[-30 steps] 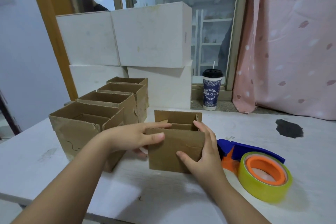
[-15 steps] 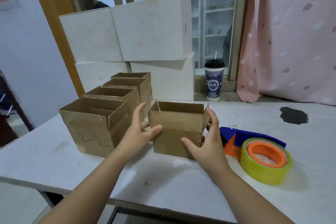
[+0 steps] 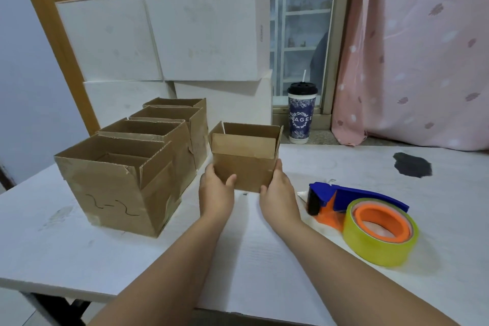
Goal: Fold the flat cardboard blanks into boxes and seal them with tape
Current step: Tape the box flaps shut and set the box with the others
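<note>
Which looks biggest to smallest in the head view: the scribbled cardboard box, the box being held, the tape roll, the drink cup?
1. scribbled cardboard box
2. held box and tape roll: look alike, and the roll is nearer the camera, so unranked
3. drink cup, smallest, though farthest away

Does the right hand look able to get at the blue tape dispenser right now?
Probably yes. The tape dispenser lies on the table just right of the right hand, nothing between them. That hand grips the small box, so it would have to let go first.
</note>
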### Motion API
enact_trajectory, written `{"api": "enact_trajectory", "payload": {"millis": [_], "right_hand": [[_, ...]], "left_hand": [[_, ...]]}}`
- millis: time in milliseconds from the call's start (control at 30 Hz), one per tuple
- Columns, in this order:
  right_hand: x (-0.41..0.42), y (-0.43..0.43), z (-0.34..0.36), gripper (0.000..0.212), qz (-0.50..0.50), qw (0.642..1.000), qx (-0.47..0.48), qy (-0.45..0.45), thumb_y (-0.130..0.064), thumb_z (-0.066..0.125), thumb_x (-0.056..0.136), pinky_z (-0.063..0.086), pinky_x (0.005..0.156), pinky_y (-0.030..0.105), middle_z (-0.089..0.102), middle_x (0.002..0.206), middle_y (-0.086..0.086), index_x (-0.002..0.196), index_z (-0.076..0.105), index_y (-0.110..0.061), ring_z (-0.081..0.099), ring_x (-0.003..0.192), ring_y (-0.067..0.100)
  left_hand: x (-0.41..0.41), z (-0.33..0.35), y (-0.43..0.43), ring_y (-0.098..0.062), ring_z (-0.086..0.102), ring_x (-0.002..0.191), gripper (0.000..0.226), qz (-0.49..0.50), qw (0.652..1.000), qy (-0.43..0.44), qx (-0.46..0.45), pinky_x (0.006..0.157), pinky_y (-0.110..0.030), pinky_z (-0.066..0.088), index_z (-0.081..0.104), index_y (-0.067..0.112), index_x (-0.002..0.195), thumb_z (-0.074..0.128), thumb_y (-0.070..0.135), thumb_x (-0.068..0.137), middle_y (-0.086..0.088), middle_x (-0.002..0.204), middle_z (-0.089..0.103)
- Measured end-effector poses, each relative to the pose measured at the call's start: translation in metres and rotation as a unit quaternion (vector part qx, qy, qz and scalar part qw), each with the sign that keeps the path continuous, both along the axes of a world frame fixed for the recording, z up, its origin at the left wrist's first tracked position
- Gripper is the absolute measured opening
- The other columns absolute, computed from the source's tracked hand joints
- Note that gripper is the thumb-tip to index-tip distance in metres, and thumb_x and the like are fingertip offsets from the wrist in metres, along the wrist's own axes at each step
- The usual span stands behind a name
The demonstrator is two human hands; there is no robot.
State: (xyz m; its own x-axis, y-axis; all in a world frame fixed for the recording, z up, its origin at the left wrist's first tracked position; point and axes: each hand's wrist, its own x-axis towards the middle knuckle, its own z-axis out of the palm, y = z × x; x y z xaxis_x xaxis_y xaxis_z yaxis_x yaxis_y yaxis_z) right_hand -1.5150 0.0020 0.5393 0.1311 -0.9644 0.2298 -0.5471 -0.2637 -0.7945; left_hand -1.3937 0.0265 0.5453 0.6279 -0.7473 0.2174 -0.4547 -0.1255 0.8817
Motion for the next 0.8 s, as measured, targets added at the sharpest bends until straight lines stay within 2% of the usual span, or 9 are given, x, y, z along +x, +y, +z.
{"api": "enact_trajectory", "payload": {"millis": [67,200,300,367,500,533,633,700,800], "right_hand": [[0.011,-0.012,-0.001,0.068,-0.012,1.000,-0.001,-0.012,-0.007,0.045,0.095,0.042,0.096,0.033,0.043,0.141,0.005,0.152,0.010,-0.021,0.048,0.123,0.021],[0.029,-0.038,-0.005,0.073,-0.014,1.000,0.001,-0.007,-0.011,0.047,0.096,0.044,0.095,0.036,0.043,0.141,0.008,0.153,0.004,-0.020,0.050,0.121,0.023],[0.039,-0.060,-0.007,0.074,-0.015,0.997,0.007,0.077,-0.016,0.046,0.097,0.043,0.095,0.039,0.044,0.140,0.013,0.153,-0.002,-0.013,0.049,0.121,0.027],[0.044,-0.073,-0.007,0.072,-0.022,0.995,0.005,0.101,-0.016,0.045,0.098,0.041,0.096,0.038,0.044,0.140,0.014,0.152,-0.002,-0.009,0.047,0.123,0.029],[0.051,-0.095,-0.005,0.054,-0.037,0.991,-0.008,0.128,-0.010,0.040,0.099,0.042,0.091,0.035,0.048,0.130,0.012,0.149,0.019,-0.010,0.050,0.118,0.027],[0.052,-0.096,-0.004,0.055,-0.037,0.990,-0.011,0.132,-0.009,0.039,0.099,0.042,0.088,0.035,0.049,0.128,0.011,0.149,0.019,-0.011,0.051,0.117,0.026],[0.056,-0.102,-0.002,0.075,-0.022,0.992,-0.024,0.118,-0.010,0.040,0.097,0.041,0.075,0.034,0.051,0.110,0.010,0.152,-0.009,-0.024,0.055,0.099,0.025],[0.057,-0.103,0.001,0.086,-0.012,0.993,-0.037,0.115,-0.012,0.043,0.097,0.048,0.075,0.036,0.053,0.102,0.009,0.147,-0.024,-0.033,0.057,0.089,0.023],[0.058,-0.103,0.001,0.092,0.001,0.992,-0.055,0.111,-0.009,0.042,0.096,0.050,0.081,0.039,0.050,0.125,0.013,0.142,-0.032,-0.039,0.059,0.096,0.025]], "left_hand": [[0.002,0.001,-0.014,-0.022,0.046,0.127,0.072,0.012,1.000,-0.002,0.027,0.095,-0.036,0.041,0.023,0.024,0.147,0.064,0.032,0.088,0.001,0.143,0.044],[0.010,-0.002,-0.041,-0.024,0.046,0.126,0.095,0.020,0.991,-0.096,0.093,0.088,-0.038,0.044,-0.004,0.032,0.148,0.064,0.047,0.083,0.003,0.147,0.038],[0.019,-0.005,-0.063,-0.025,0.045,0.126,0.102,0.043,0.985,-0.122,0.111,0.088,-0.039,0.044,-0.007,0.030,0.148,0.064,0.054,0.080,0.001,0.149,0.036],[0.023,-0.005,-0.077,-0.027,0.048,0.124,0.103,0.062,0.981,-0.134,0.123,0.084,-0.039,0.045,-0.007,0.030,0.149,0.063,0.059,0.078,0.000,0.149,0.037],[0.033,-0.008,-0.102,-0.026,0.051,0.121,0.101,0.083,0.978,-0.131,0.137,0.078,-0.035,0.042,-0.011,0.028,0.149,0.058,0.059,0.082,-0.001,0.152,0.031],[0.035,-0.009,-0.104,-0.026,0.051,0.121,0.098,0.088,0.978,-0.127,0.141,0.078,-0.034,0.041,-0.011,0.028,0.149,0.057,0.057,0.084,-0.001,0.152,0.030],[0.040,-0.009,-0.118,-0.027,0.052,0.120,0.093,0.095,0.979,-0.112,0.141,0.082,-0.035,0.041,-0.009,0.029,0.149,0.056,0.052,0.086,0.001,0.153,0.030],[0.042,-0.006,-0.125,-0.028,0.053,0.118,0.091,0.092,0.982,-0.090,0.137,0.087,-0.038,0.043,-0.008,0.028,0.149,0.056,0.050,0.087,0.000,0.151,0.033],[0.041,-0.004,-0.128,-0.029,0.052,0.120,0.088,0.093,0.987,-0.067,0.112,0.089,-0.041,0.044,-0.002,0.026,0.149,0.058,0.045,0.088,-0.003,0.149,0.034]]}}
